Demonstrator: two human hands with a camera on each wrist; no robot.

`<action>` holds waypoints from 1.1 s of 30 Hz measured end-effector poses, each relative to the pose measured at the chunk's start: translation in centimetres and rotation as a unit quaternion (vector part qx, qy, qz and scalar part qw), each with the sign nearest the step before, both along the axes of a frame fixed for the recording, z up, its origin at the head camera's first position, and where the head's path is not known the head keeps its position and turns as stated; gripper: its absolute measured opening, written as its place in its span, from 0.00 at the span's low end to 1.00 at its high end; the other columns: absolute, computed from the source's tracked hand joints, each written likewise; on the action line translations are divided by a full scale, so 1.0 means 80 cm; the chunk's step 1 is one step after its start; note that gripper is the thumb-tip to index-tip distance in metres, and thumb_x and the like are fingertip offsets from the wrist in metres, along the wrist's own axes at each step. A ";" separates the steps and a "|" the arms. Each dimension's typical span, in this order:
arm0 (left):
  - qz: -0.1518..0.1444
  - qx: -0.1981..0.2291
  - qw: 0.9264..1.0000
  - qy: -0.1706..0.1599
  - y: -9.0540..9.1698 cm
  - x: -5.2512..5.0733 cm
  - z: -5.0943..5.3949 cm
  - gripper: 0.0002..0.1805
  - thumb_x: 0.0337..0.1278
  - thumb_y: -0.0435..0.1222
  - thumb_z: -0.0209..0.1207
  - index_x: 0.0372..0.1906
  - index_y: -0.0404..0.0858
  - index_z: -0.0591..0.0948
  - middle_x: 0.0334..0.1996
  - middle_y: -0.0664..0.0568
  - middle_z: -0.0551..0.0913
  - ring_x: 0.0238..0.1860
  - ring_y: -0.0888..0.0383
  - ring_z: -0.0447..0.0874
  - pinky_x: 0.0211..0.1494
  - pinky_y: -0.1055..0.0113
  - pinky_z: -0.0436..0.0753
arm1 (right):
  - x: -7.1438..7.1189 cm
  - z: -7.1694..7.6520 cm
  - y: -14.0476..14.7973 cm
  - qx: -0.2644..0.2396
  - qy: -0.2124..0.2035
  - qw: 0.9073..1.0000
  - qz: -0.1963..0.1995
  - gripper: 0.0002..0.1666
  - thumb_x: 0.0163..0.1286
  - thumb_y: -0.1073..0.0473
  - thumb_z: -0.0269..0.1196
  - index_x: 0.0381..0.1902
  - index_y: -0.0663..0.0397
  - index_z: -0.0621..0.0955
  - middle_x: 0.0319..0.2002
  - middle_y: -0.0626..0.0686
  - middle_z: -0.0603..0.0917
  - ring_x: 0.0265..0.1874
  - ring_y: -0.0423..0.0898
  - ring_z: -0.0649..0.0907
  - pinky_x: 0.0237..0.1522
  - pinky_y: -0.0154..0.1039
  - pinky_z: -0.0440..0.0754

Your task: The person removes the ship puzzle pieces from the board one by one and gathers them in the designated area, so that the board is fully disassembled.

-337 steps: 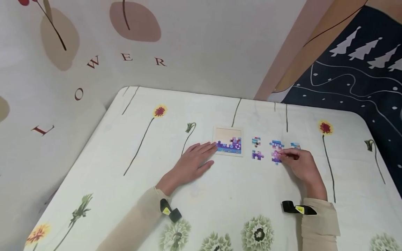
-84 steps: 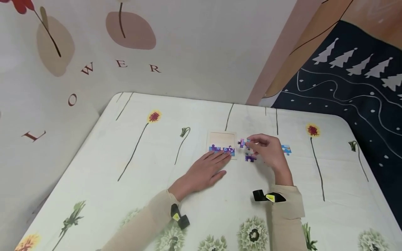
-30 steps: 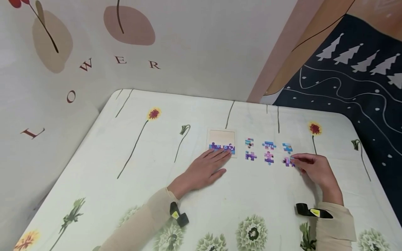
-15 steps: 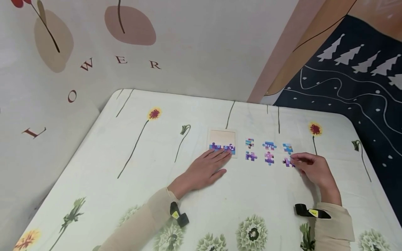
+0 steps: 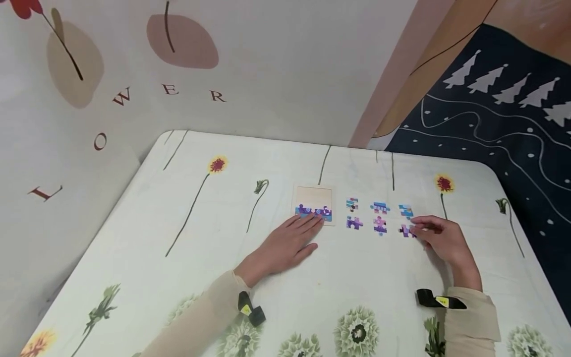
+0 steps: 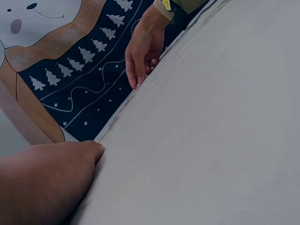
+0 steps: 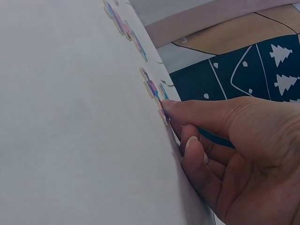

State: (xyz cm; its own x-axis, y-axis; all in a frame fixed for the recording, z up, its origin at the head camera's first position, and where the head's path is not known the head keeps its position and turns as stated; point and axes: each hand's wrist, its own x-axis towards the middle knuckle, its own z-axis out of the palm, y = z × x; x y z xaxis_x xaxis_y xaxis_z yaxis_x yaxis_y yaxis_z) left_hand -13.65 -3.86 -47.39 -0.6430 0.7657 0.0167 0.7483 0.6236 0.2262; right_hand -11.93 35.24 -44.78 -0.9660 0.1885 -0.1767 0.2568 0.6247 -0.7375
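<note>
Now pinching, to judge from a partly covered view, the right side of a purple-pink puzzle piece with the thumb and a finger of the right hand. Looks small, flat and knobbed; lies on the white flowered tabletop, at the lower row's right end, just below a blue piece. Has four more pieces to its left. Farther left, resting the left hand flat, with fingers extended, on a wooden tray, hiding part of its purple-and-blue strip.
</note>
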 end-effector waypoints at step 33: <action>0.093 0.021 0.995 -0.008 -0.054 0.027 -0.003 0.42 0.81 0.57 0.41 0.82 0.30 0.51 0.83 0.43 0.48 0.83 0.50 0.42 0.83 0.59 0.45 | -0.022 0.034 -0.065 -0.003 0.047 0.999 0.000 0.20 0.79 0.52 0.61 0.54 0.64 0.84 0.37 0.57 0.82 0.24 0.44 0.78 0.23 0.34 0.78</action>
State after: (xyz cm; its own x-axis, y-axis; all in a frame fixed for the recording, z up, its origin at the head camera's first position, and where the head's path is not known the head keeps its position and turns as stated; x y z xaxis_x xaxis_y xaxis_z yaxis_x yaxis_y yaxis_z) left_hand -11.50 -8.21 -47.64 -0.7742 0.6321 0.0338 0.6166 0.7410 0.2659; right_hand -13.66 30.01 -42.03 -0.9784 0.1878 -0.0859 0.1858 0.6195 -0.7627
